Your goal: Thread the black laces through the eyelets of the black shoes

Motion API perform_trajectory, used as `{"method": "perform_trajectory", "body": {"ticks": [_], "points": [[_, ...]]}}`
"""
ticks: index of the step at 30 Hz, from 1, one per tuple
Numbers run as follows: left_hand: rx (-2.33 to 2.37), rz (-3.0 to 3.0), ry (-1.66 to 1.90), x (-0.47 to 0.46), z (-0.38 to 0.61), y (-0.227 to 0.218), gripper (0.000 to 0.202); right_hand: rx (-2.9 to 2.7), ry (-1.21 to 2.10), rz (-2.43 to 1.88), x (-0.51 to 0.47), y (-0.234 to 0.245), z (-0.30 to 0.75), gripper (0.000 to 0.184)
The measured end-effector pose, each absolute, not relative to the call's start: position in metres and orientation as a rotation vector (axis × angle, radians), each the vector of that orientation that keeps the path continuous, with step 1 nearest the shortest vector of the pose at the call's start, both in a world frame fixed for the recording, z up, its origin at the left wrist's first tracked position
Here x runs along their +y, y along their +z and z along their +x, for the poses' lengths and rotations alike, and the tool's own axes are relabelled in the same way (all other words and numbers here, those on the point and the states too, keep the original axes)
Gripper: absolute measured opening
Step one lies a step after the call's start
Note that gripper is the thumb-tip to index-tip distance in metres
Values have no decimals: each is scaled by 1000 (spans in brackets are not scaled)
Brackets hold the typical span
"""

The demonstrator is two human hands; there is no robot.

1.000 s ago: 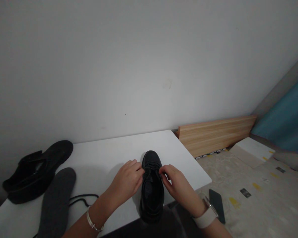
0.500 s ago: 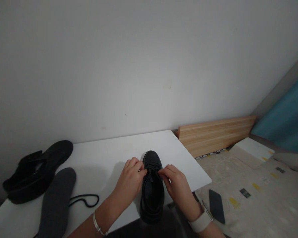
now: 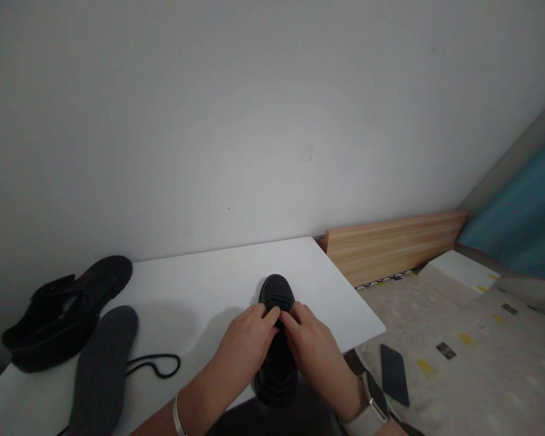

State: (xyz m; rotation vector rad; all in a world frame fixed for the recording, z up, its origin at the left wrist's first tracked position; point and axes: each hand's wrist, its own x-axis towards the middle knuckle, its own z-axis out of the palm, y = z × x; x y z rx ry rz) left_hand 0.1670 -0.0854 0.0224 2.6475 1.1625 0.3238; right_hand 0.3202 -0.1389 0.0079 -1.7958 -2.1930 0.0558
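Note:
A black lace-up shoe [image 3: 276, 288] stands at the front of the white table, its toe toward the wall. My left hand [image 3: 251, 336] and my right hand [image 3: 311, 339] close on its lacing from either side. Both thumbs nearly meet over the top of the opening. The fingertips cover the upper eyelets and tongue, so I cannot make out whether a lace end is pinched there. Behind the hands, the shoe's dark opening and heel [image 3: 276, 393] show near the table edge.
Another black shoe [image 3: 49, 330] lies at the far left of the white table [image 3: 200, 272]. A grey insole [image 3: 102, 369] overlaps a loose black lace [image 3: 166, 375]. Right of the table, a dark phone [image 3: 394, 374] rests on the bed [image 3: 490, 375], beside a wooden headboard [image 3: 395, 248].
My hands have come closer together over the shoe's lacing, from its two sides to the middle. The shoe stays in about the same place.

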Motion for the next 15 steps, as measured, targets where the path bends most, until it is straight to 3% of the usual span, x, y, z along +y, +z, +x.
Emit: {"method": "perform_trajectory", "body": {"ticks": [7,12,15], "points": [[1220,2669,169,-77,178,23,30,-2224,-115,-1918,-132,9,312,31],[1221,2680,183,-75,178,23,24,-2148,55,-1888,-133,10,317,25],[1149,2660,415,-75,174,35,22,-2031,137,-1796,-132,18,323,21]]}}
